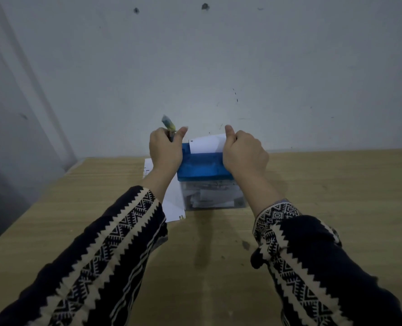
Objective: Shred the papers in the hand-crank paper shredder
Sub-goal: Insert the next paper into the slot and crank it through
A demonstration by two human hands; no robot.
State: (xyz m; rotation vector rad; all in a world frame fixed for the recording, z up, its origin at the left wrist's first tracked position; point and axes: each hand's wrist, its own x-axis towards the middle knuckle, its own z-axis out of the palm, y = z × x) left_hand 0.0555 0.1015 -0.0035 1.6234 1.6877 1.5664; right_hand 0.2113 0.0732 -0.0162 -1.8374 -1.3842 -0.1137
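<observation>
**Both hands on the shredder: one on the crank, one on the sheet**

We see the left hand (165, 149) clenched round the crank (167, 122) at the shredder's left end. Its thumb points up, and the crank's blue and yellow tip juts out above the fist, too blurred for us to tell its shape. The right hand (244, 152) pinches the right edge of a white sheet (207, 143), thumb raised behind it and fingers curled in front. The sheet stands upright in the slot on top, its lower part already inside.

The shredder (202, 165) sits between the two hands, towards the far edge of the bench (336, 184) and near the wall (218, 67). Its top is blue, and below that is a clear bin (214, 196) that holds white shreds (205, 198). More papers (174, 203) lie flat on the bench just beside the bin on the left, partly under the left forearm.

Both arms reach forward in dark sleeves (115, 231) with pale zigzag bands. The bench is light wood with a few dark smudges in front of the bin. The wall is pale and carries small dark marks.
</observation>
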